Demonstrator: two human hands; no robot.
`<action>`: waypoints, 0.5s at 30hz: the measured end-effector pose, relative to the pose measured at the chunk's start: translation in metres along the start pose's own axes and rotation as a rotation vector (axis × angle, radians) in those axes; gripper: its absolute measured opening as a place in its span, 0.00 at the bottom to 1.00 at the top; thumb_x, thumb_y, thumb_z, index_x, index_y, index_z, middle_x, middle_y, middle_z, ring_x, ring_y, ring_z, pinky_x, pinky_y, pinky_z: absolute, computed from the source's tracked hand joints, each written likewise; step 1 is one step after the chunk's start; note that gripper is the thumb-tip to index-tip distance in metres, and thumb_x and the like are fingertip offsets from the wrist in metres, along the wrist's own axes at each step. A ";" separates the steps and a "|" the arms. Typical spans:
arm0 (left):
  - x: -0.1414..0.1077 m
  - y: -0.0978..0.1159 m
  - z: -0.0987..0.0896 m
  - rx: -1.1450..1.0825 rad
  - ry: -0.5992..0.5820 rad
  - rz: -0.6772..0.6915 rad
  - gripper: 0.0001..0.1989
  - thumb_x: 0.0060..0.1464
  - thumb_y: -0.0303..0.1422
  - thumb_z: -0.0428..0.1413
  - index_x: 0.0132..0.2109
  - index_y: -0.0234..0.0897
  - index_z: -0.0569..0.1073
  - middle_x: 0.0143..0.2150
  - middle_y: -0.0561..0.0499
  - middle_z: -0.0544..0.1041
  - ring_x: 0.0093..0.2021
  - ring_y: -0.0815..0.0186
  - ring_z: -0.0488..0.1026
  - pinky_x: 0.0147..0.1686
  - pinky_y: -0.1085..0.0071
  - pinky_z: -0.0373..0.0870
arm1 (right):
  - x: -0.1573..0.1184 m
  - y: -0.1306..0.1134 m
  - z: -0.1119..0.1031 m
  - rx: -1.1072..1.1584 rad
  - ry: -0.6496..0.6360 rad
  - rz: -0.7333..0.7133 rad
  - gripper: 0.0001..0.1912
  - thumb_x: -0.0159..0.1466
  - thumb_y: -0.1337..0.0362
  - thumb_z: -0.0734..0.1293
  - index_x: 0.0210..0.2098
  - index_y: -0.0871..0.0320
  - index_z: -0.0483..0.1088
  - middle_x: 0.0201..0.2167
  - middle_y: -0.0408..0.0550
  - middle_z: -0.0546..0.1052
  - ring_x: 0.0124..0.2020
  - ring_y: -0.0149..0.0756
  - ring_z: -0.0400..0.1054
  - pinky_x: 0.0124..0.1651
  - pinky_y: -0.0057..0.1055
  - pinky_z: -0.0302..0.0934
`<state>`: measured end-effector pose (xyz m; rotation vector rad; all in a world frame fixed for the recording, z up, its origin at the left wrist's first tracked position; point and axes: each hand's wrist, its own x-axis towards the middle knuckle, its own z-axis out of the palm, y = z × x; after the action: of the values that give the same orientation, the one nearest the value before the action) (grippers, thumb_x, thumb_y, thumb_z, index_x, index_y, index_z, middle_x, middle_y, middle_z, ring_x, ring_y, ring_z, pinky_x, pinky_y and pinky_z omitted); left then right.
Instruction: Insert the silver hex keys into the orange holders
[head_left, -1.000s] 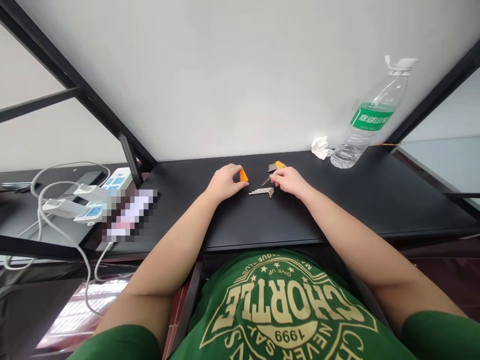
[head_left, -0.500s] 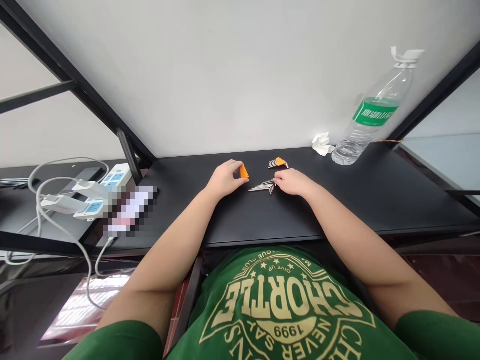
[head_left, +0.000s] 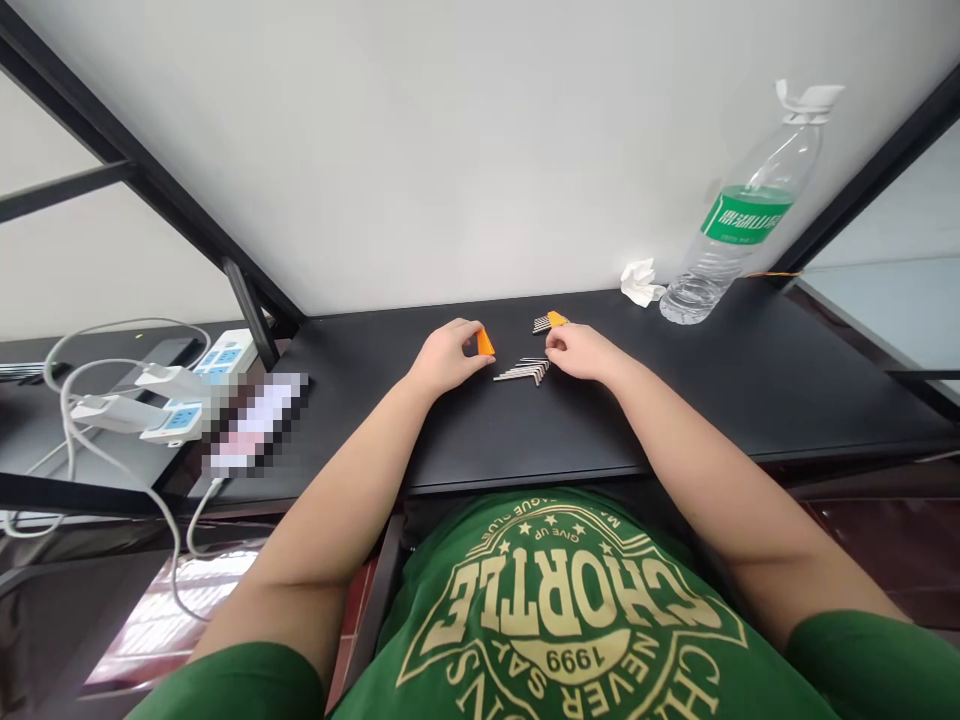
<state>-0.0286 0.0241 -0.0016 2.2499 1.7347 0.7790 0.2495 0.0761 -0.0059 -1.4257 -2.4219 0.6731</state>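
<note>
An orange hex key holder [head_left: 485, 343] is pinched upright between the thumb and fingers of my left hand [head_left: 446, 358]. Several loose L-shaped hex keys [head_left: 525, 371] lie in a row on the black tabletop, between my two hands. My right hand [head_left: 581, 352] is closed just beyond the right end of that row, with fingertips pinched together; whatever is in them is too small or hidden to make out. Behind it rests a second orange holder [head_left: 556, 319], filled with hex keys [head_left: 541, 325] and partly covered by the right hand.
A clear water bottle [head_left: 697, 284] with a green label stands at the back right, beside a crumpled tissue [head_left: 641, 283]. To the left lie a blurred-out phone [head_left: 259, 420], a white power strip [head_left: 225, 360] with plugs and trailing cables [head_left: 150, 490]. Black table [head_left: 510, 450] meets a white wall.
My right hand has lifted slightly and moved back from the end of the loose hex keys, toward the filled holder. My left hand keeps its hold on the orange holder.
</note>
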 end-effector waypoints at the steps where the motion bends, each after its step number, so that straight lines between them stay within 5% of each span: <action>1: 0.000 0.000 0.000 0.000 0.003 0.000 0.22 0.51 0.41 0.68 0.52 0.43 0.76 0.53 0.48 0.79 0.44 0.58 0.76 0.48 0.59 0.74 | 0.000 -0.001 0.001 -0.010 0.000 -0.048 0.06 0.66 0.63 0.66 0.38 0.56 0.74 0.41 0.50 0.77 0.40 0.38 0.69 0.41 0.32 0.60; 5: 0.000 0.000 0.000 0.001 0.007 0.008 0.22 0.50 0.41 0.68 0.52 0.43 0.76 0.52 0.48 0.79 0.43 0.59 0.75 0.48 0.59 0.74 | -0.003 -0.010 0.008 -0.032 -0.049 -0.186 0.07 0.67 0.63 0.66 0.39 0.57 0.76 0.45 0.52 0.75 0.43 0.38 0.68 0.43 0.32 0.60; 15: -0.001 0.001 0.001 0.015 -0.022 0.015 0.21 0.52 0.40 0.67 0.52 0.43 0.76 0.50 0.49 0.79 0.43 0.59 0.76 0.47 0.59 0.73 | -0.010 -0.018 0.012 -0.041 -0.045 -0.238 0.06 0.66 0.65 0.66 0.40 0.58 0.74 0.45 0.51 0.73 0.38 0.34 0.67 0.41 0.31 0.59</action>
<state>-0.0280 0.0232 -0.0021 2.2750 1.7215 0.7442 0.2357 0.0566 -0.0070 -1.1217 -2.5983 0.6083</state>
